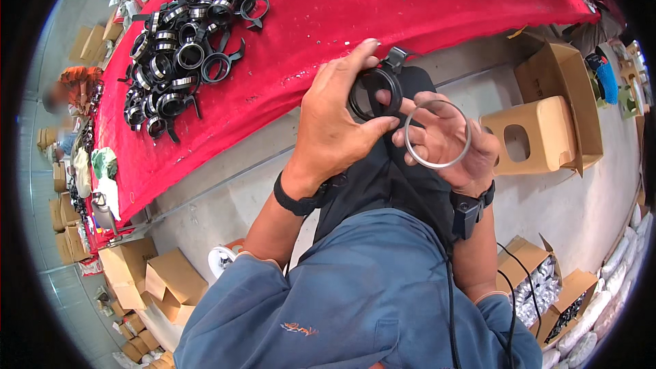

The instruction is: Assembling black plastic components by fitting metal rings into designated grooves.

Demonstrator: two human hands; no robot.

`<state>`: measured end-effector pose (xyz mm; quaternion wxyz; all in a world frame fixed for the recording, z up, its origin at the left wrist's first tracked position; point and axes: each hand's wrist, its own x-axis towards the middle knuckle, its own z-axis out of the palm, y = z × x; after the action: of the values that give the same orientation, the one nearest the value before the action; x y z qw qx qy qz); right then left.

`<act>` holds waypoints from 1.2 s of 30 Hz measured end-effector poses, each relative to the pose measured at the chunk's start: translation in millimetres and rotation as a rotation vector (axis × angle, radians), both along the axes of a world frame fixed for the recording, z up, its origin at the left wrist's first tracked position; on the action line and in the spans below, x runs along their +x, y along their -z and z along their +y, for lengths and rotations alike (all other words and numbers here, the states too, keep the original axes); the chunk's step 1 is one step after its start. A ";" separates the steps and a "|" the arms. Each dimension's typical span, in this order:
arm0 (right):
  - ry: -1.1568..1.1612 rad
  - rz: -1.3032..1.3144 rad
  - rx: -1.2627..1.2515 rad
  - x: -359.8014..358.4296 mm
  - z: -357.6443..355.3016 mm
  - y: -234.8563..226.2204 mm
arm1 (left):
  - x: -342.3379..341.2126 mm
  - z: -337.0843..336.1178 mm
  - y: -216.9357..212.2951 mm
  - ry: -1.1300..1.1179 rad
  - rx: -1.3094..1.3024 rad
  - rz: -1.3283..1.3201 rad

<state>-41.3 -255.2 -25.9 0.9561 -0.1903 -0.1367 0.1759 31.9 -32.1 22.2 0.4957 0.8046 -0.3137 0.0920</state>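
Blue sleeves fill the bottom of the head view, forearms coming up from them. Left hand [333, 119] pinches a black clamp ring [374, 93] between thumb and fingers, held in the air just short of the table edge. Right hand [451, 143] holds a thin metal ring [437, 134] in its fingertips, touching the clamp's right side. To seat it well, I'd keep both rings coaxial and flat, no tilt. Red table cover [342, 20] carries a pile of matching clamps [181, 55] at left. Cardboard boxes [147, 273] and a tan stool [529, 137] stand on grey floor.
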 end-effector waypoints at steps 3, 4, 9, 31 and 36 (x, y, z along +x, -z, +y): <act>-0.048 0.036 0.036 6.5 1.3 10.5 | -1.5 2.2 -5.6 0.054 0.073 -0.113; -0.095 0.076 0.075 6.9 0.8 12.5 | -1.6 2.9 -7.4 0.099 0.101 -0.146; -0.148 0.013 0.264 4.4 -4.4 19.6 | 7.1 11.0 5.1 0.311 -0.426 0.482; -0.259 0.106 0.042 11.9 -38.7 34.2 | -1.0 20.8 43.5 0.851 -0.592 1.315; -0.084 0.090 0.009 4.6 -45.2 32.9 | -3.9 16.9 35.2 0.597 -0.571 1.196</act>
<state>-36.7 -300.4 -58.8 0.9539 -0.1722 -0.1022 0.2235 28.0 -15.2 -12.9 0.7770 0.4367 -0.1591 -0.4246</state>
